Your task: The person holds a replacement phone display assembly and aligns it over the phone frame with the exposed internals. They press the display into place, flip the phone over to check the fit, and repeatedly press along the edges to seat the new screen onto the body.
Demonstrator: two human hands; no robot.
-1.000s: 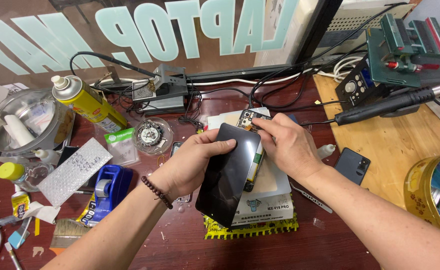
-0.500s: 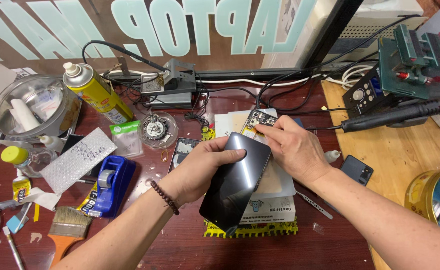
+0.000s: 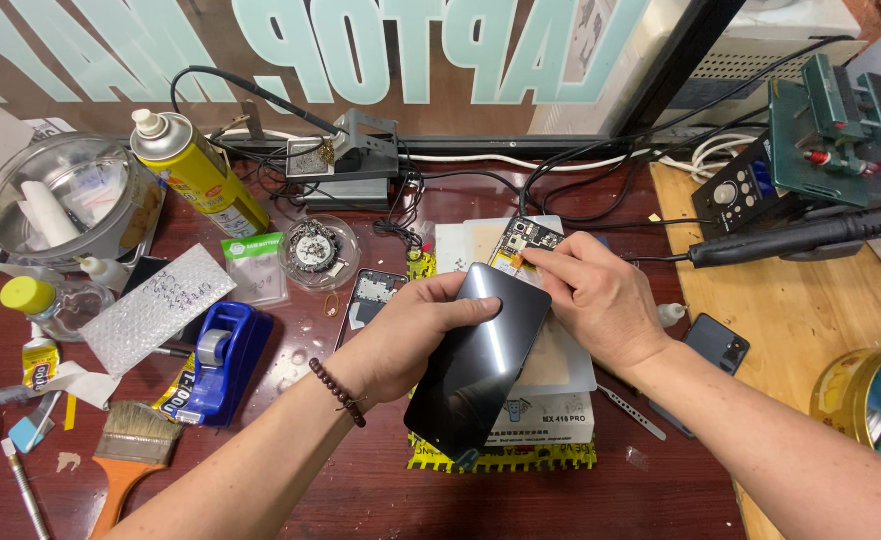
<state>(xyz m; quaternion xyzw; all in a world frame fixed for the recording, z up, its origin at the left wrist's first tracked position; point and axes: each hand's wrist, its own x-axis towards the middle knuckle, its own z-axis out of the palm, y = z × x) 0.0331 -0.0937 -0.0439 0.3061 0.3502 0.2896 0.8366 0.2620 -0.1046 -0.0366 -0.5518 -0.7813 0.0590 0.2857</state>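
The left hand (image 3: 416, 335) grips a black phone screen panel (image 3: 481, 365), lifted and tilted over the phone body (image 3: 521, 300), which lies on a pale mat on the table (image 3: 361, 490). The right hand (image 3: 596, 300) pinches with its fingertips at the top edge where the exposed circuit board (image 3: 526, 238) shows, so it is closed on something small that I cannot make out. Judging by this, the screen is already raised off the body while the upper end, near the board, is not yet free or seated; the work there looks unfinished. A bare phone frame (image 3: 369, 298) lies just beside the left hand, a blue tape dispenser (image 3: 223, 355) further left. Compared with half a second ago, the panel sits at nearly the same tilt and both hands keep their places; the view itself has barely shifted
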